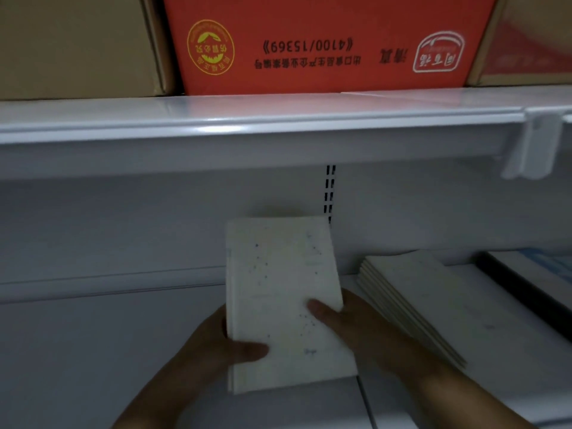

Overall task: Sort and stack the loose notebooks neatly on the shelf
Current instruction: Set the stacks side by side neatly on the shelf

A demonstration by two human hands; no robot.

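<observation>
Head view: a thin bundle of white speckled notebooks, rectangular with dark flecks on the top cover, is held in front of the person over the lower white shelf. Its long axis runs away from the person: the far short edge points at the shelf's back panel, the near short edge at the person. The whole bundle is skewed a little, with the near end swung to the right. Layered page edges show along its left side.

The left hand grips the near left edge, with its thumb lying on the cover and its fingers hidden underneath. The right hand holds the right edge the same way, thumb pressed on the cover.

Just to the right, apart from the held bundle, a stack of white notebooks lies flat on the same shelf. Its stepped edges face left and its long axis runs diagonally from far left to near right. Beyond it is a dark-edged flat item, too blurred to identify.

Behind, a slotted upright runs up the back panel. Overhead, the upper white shelf carries a clear plastic label holder on its front rail. A red cardboard carton with upside-down print stands on it, with a brown cardboard box to its left.
</observation>
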